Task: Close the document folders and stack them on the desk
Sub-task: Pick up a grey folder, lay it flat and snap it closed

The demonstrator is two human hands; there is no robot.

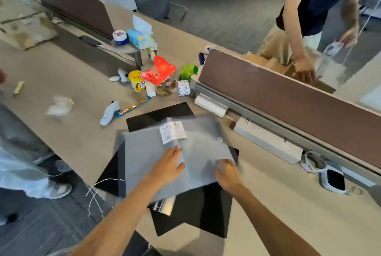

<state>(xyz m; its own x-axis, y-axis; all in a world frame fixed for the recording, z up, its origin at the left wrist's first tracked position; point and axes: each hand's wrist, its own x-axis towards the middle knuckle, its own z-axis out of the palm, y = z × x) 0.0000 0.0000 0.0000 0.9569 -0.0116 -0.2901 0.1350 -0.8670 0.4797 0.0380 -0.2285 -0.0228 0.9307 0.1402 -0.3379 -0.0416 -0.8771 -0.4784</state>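
A translucent grey document folder [148,152] with a white A4 label lies open on the desk, on top of several black folders [198,210]. My left hand [169,165] rests flat on its middle, by the spine. My right hand [226,175] has curled fingers on the lower edge of the folder's right flap [206,146], which looks blurred; a snap button sits near that flap's far edge. One black folder [158,116] pokes out behind the grey one. A metal clip bar [162,205] shows under the grey folder's near edge.
Snacks, a yellow can [136,80], red paper cutouts and a candy bar [134,107] crowd the desk behind the folders. A brown divider [288,99] runs along the right, with a white box [266,140] and paper roll below it. Another person bends over boxes at top right; someone's legs stand at left.
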